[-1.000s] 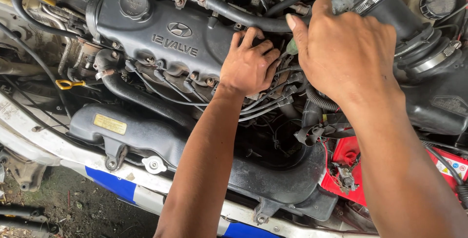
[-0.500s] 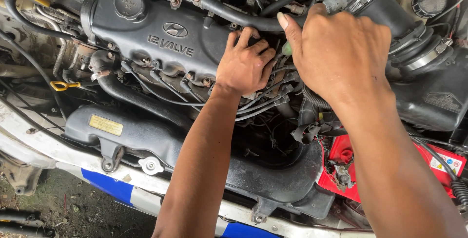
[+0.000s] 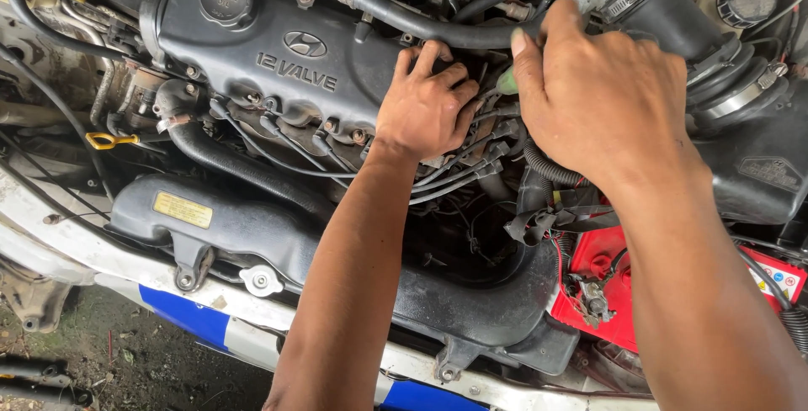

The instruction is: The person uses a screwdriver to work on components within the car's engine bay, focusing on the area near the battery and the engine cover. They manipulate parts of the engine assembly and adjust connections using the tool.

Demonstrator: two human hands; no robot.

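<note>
**A:** Engine bay, hood up. Black valve cover (image 3: 278, 49) far left, red battery (image 3: 606, 281) near right.

**B:** Hands?

**A:** Left hand (image 3: 425, 108) flat on the ignition leads (image 3: 454, 180), fingers spread, gripping nothing. Right hand (image 3: 602, 95) closed around a green-handled tool (image 3: 507, 81), just right of it.

**B:** Risk?

**A:** Tool tip's hidden. A slip could nick a lead.

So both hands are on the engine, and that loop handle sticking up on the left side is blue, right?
Not quite. Both the left hand and right hand are on the engine, but the loop handle at the left is yellow, not blue. The head view shows it.
</note>
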